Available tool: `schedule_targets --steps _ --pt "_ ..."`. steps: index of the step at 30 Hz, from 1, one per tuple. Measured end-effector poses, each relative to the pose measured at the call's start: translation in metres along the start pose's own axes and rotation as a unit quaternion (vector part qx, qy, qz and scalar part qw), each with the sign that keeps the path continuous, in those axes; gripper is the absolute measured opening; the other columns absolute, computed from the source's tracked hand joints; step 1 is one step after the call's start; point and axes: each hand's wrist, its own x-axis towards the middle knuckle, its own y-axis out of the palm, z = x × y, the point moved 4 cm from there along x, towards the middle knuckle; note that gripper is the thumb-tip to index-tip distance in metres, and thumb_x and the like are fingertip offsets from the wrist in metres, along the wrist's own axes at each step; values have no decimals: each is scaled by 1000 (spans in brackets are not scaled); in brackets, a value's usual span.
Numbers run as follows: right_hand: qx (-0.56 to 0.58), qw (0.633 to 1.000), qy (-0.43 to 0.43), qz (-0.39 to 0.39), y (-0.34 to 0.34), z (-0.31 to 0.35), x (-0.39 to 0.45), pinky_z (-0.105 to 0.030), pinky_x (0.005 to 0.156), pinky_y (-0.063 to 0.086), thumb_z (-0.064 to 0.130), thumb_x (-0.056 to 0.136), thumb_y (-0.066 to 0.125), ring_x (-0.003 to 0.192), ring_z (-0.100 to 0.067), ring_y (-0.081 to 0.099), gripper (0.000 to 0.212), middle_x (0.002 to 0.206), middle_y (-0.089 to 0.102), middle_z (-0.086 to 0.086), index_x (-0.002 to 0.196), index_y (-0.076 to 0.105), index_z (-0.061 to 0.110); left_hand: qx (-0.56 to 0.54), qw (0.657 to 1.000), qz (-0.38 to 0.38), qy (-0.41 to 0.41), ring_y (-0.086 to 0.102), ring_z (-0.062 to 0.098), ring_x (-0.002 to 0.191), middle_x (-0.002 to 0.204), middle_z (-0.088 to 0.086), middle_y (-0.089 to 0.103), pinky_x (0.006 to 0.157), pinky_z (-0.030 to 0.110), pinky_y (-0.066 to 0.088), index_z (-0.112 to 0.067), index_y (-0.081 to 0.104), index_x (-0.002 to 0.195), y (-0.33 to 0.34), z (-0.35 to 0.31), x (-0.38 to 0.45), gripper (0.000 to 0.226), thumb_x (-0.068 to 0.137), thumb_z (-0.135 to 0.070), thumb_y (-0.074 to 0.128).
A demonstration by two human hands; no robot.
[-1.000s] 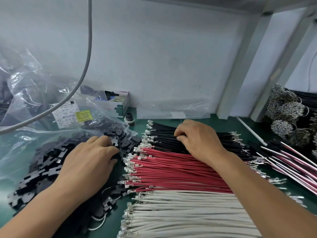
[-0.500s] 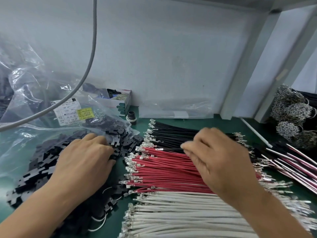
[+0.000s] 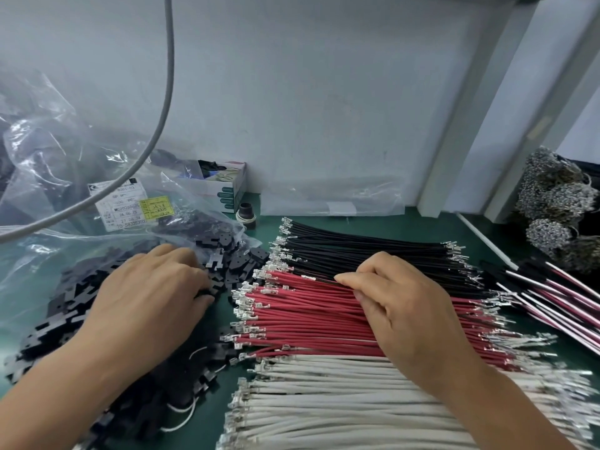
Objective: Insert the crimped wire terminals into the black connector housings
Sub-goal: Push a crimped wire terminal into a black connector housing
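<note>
Three rows of crimped wires lie on the green mat: black wires [image 3: 373,251] farthest, red wires [image 3: 308,319] in the middle, white wires [image 3: 324,401] nearest, with their silver terminals pointing left. My right hand [image 3: 399,306] hovers over the red row and pinches one black wire [image 3: 319,279] between thumb and forefinger, its terminal sticking out to the left. A heap of black connector housings [image 3: 233,264] spills from a plastic bag on the left. My left hand [image 3: 152,297] rests on this heap with fingertips curled down among the housings. Its thumb is hidden.
A crumpled clear bag [image 3: 48,157] with a label fills the left. A grey cable [image 3: 165,92] hangs across it. A small cardboard box [image 3: 227,186] and a black cap [image 3: 246,216] stand by the wall. Assembled red-and-black leads [image 3: 568,297] and terminal bundles [image 3: 552,196] lie right.
My right hand lifted off the black row and drew back towards me over the red wires, with one black wire pinched in its fingertips. My left hand stayed on the housing heap.
</note>
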Motion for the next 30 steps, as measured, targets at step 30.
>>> schedule_targets --steps 30 --pt "48 997 24 -59 -10 14 0 -23 66 49 31 96 61 82 -6 58 14 89 58 16 91 73 25 -626 778 -2 -43 71 -3 67 79 -11 79 61 7 51 -39 83 85 -18 -38 -12 17 69 -42 79"
